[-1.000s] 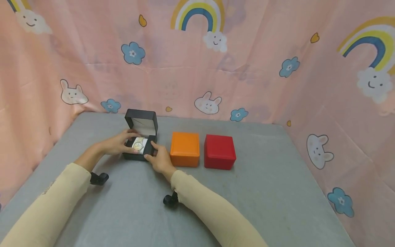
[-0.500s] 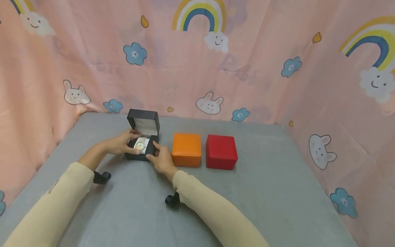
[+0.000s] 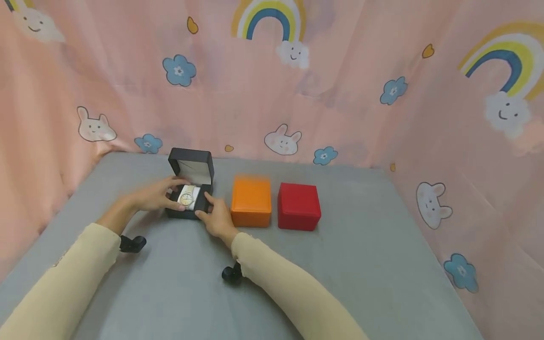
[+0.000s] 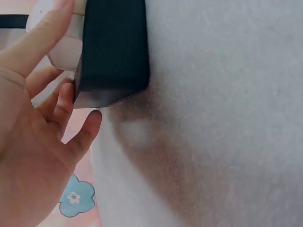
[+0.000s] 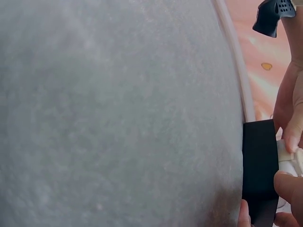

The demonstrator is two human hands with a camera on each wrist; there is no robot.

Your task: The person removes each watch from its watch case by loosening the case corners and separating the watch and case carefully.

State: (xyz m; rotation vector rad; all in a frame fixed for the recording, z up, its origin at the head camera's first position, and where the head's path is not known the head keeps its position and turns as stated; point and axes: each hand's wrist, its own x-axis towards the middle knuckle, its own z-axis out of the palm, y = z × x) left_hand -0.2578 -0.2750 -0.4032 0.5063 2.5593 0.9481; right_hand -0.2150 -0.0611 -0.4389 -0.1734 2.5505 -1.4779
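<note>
A black watch box (image 3: 191,154) stands with its lid raised at the back left of the table. Inside it, a pale-strapped wristwatch (image 3: 186,199) wraps a white cushion (image 3: 195,198). My left hand (image 3: 154,195) pinches the watch on its cushion, thumb at the front and fingers at the back. In the left wrist view its thumb (image 4: 45,35) lies across the white cushion, with other fingertips close to the box's side. My right hand (image 3: 219,220) grips the box's right wall between thumb and fingers. The right wrist view shows that thumb (image 5: 289,187) over the box's edge.
An orange box (image 3: 251,203) sits right of my right hand, with a red box (image 3: 299,206) beyond it; both have their lids down. A grey cloth covers the table (image 3: 365,264). Pink patterned curtains (image 3: 331,94) hang behind and at both sides.
The head view shifts slightly. Both hands keep their hold at the black watch box, and the boxes stay in place.
</note>
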